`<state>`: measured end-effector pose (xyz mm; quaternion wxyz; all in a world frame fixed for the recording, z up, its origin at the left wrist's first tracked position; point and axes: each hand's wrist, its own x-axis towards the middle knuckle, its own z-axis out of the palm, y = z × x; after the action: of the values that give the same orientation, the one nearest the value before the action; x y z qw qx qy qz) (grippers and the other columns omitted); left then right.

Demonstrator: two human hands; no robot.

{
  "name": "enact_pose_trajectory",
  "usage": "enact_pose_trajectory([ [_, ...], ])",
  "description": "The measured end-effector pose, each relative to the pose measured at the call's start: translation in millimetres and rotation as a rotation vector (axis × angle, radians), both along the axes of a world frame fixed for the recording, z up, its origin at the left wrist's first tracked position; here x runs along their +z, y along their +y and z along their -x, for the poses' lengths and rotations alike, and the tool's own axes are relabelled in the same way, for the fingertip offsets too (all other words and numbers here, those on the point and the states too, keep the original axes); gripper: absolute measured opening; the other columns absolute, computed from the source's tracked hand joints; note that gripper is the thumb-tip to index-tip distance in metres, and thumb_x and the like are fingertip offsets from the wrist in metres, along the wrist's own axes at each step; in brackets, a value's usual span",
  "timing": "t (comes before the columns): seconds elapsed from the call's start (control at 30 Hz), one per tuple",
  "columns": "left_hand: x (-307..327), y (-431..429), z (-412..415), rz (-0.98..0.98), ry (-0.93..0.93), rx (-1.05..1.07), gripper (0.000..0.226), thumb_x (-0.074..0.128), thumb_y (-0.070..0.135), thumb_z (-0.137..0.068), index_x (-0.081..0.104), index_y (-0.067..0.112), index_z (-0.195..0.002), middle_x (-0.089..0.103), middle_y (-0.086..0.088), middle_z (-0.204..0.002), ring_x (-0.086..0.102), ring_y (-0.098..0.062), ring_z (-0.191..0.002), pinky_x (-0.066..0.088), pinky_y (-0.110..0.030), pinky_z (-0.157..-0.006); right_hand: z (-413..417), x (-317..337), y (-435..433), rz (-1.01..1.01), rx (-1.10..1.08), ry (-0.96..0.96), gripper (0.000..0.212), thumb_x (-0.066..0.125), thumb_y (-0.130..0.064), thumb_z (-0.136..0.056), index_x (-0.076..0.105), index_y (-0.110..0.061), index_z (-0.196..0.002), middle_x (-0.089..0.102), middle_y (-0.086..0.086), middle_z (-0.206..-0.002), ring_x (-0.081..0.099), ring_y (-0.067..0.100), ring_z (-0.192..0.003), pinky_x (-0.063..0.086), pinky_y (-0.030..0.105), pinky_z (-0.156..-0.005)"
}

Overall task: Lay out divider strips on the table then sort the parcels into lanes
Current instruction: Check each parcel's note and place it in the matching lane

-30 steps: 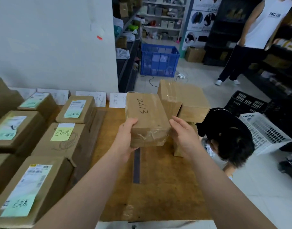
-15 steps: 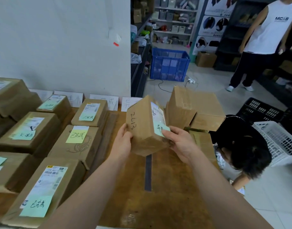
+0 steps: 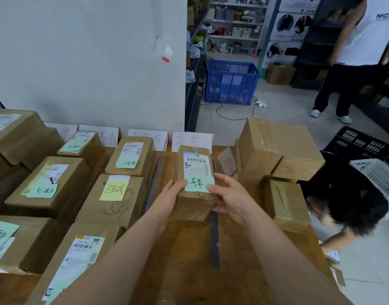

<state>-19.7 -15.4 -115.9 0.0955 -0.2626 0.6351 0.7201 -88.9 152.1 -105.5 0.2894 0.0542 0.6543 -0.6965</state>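
A small cardboard parcel (image 3: 194,170) with a shipping label and a green sticky note faces up between my hands, over the table's middle. My left hand (image 3: 170,194) grips its left side and my right hand (image 3: 227,198) grips its right side, thumb on the note. A dark divider strip (image 3: 214,241) lies on the wooden table (image 3: 189,256) below the parcel, and another strip (image 3: 155,183) lies to its left. Several labelled parcels (image 3: 117,197) sit in lanes on the left. White paper lane signs (image 3: 192,139) stand along the wall.
A stack of unlabelled cardboard boxes (image 3: 277,150) fills the table's right side. A crouching person (image 3: 352,199) is beside the table's right edge, near black and white crates (image 3: 378,177). Another person (image 3: 361,56) stands at the back right by a blue crate (image 3: 231,82).
The parcel has been turned in my hands from its plain side to its label side facing up, and it has moved toward the far lane sign.
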Motion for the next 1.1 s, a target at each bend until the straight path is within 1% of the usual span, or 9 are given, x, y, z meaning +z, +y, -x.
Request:
enact_pose_trajectory([
  [0.07,-10,-7,8,-0.003,-0.053,-0.01,0.072,0.052,0.061,-0.09,0.032,0.028,-0.151,0.061,-0.001,-0.132,0.059,-0.022,-0.116,0.049,-0.043,-0.1,4,-9,-8,-0.044,-0.013,-0.002,0.059,0.075,-0.015,-0.083,0.048,-0.026,-0.135,0.073,0.001,-0.105,0.07,0.017,-0.094,0.061,0.042,-0.075],
  [0.23,-26,-19,36,-0.002,-0.117,-0.067,0.061,0.046,0.055,-0.096,0.033,0.029,-0.15,0.06,0.001,-0.133,0.056,-0.022,-0.122,0.044,-0.048,-0.105,20,-28,-24,-0.133,-0.064,0.014,0.058,0.073,-0.018,-0.085,0.048,-0.025,-0.136,0.07,-0.002,-0.108,0.068,0.016,-0.097,0.061,0.038,-0.078],
  [0.33,-30,-22,59,0.015,-0.109,-0.111,0.053,0.044,0.051,-0.099,0.037,0.032,-0.148,0.064,0.006,-0.125,0.06,-0.014,-0.11,0.053,-0.032,-0.079,35,-33,-26,-0.204,-0.09,0.085,0.057,0.072,-0.019,-0.086,0.047,-0.025,-0.137,0.067,-0.005,-0.113,0.066,0.012,-0.099,0.06,0.028,-0.071],
  [0.43,-30,-21,83,0.045,-0.099,-0.142,0.05,0.043,0.048,-0.1,0.036,0.033,-0.148,0.066,0.009,-0.118,0.061,-0.006,-0.098,0.049,-0.019,-0.055,53,-38,-26,-0.242,-0.132,0.133,0.054,0.069,-0.015,-0.088,0.047,-0.023,-0.137,0.066,-0.01,-0.108,0.065,0.006,-0.093,0.056,0.018,-0.059],
  [0.63,-45,-15,125,0.108,-0.112,-0.191,0.046,0.041,0.043,-0.102,0.036,0.033,-0.147,0.065,0.011,-0.112,0.058,-0.005,-0.091,0.044,-0.026,-0.065,87,-51,-28,-0.371,-0.136,0.167,0.056,0.063,-0.012,-0.092,0.039,-0.021,-0.142,0.06,-0.003,-0.126,0.062,0.009,-0.099,0.056,0.019,-0.062],
  [0.8,-60,-13,146,0.095,-0.176,-0.193,0.052,0.043,0.04,-0.102,0.031,0.029,-0.151,0.06,0.007,-0.121,0.053,-0.014,-0.104,0.042,-0.048,-0.1,106,-63,-33,-0.484,-0.095,0.146,0.06,0.057,-0.015,-0.096,0.029,-0.023,-0.148,0.055,0.002,-0.134,0.061,0.011,-0.102,0.055,0.019,-0.058],
  [0.87,-64,-13,152,0.101,-0.184,-0.198,0.051,0.043,0.041,-0.102,0.032,0.028,-0.151,0.06,0.007,-0.122,0.055,-0.013,-0.103,0.044,-0.047,-0.097,112,-67,-34,-0.497,-0.09,0.125,0.06,0.055,-0.015,-0.097,0.027,-0.023,-0.149,0.055,0.002,-0.134,0.059,0.01,-0.097,0.051,0.017,-0.052],
  [1.03,-73,-15,160,0.146,-0.176,-0.187,0.046,0.042,0.041,-0.103,0.037,0.029,-0.147,0.061,0.013,-0.105,0.053,-0.005,-0.086,0.045,-0.034,-0.078,120,-78,-43,-0.53,-0.08,0.071,0.055,0.052,-0.015,-0.098,0.028,-0.022,-0.148,0.056,0.002,-0.134,0.058,0.011,-0.101,0.053,0.021,-0.06],
  [1.1,-77,-18,163,0.145,-0.181,-0.173,0.05,0.043,0.041,-0.102,0.034,0.028,-0.15,0.062,0.009,-0.112,0.054,-0.008,-0.091,0.047,-0.038,-0.085,123,-81,-47,-0.528,-0.07,0.064,0.053,0.052,-0.015,-0.098,0.03,-0.022,-0.147,0.055,0.002,-0.135,0.057,0.01,-0.1,0.051,0.018,-0.056],
])
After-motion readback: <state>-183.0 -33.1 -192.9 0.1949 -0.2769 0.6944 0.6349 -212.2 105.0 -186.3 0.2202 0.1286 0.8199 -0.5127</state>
